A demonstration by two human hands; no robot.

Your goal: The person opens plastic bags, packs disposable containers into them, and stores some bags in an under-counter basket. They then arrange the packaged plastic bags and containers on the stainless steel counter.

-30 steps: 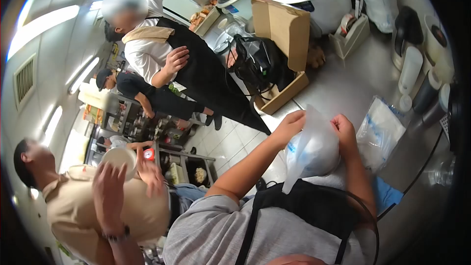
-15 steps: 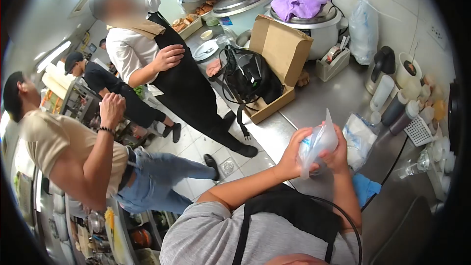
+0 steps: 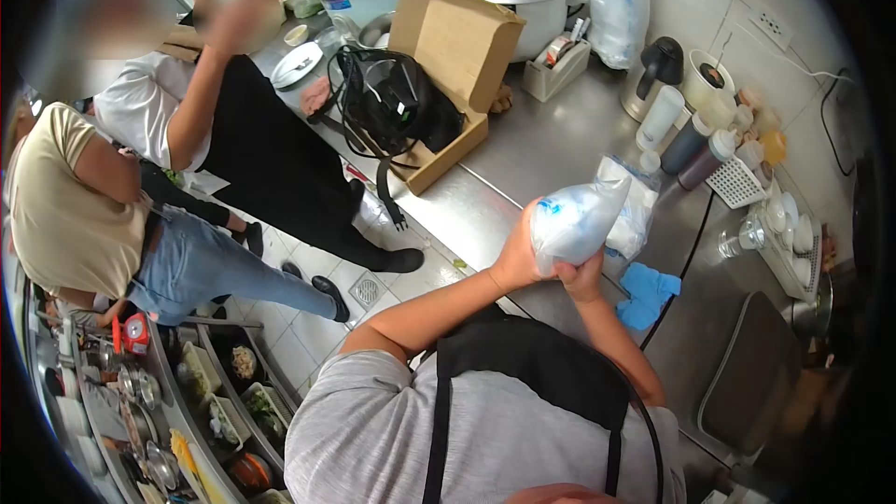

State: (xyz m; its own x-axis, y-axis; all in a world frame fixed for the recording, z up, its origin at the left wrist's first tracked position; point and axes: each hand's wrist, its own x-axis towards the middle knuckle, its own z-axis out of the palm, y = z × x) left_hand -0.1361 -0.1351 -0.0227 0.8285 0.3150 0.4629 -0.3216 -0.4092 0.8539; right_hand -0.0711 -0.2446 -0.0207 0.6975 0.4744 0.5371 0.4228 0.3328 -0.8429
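A puffed, translucent plastic bag with blue print (image 3: 574, 224) is held between my two hands above the steel counter. My left hand (image 3: 519, 250) wraps around its left side, with most fingers hidden behind it. Closed at the bag's lower edge is my right hand (image 3: 585, 276). What fills the bag cannot be made out. Just beyond it lies another white plastic packet (image 3: 633, 210). A crumpled blue cloth (image 3: 646, 295) rests on the counter near my right forearm.
An open cardboard box (image 3: 457, 154) with a black corded device (image 3: 401, 103) stands at the counter's edge. Squeeze bottles (image 3: 686, 140), a tape dispenser (image 3: 557, 70) and a large cooker (image 3: 532, 23) line the back. Two people stand at left, near food bins (image 3: 201, 369).
My hands have turned the bag so its printed side faces up, and it sits slightly further left and higher. The view has shifted. A person at left has raised an arm.
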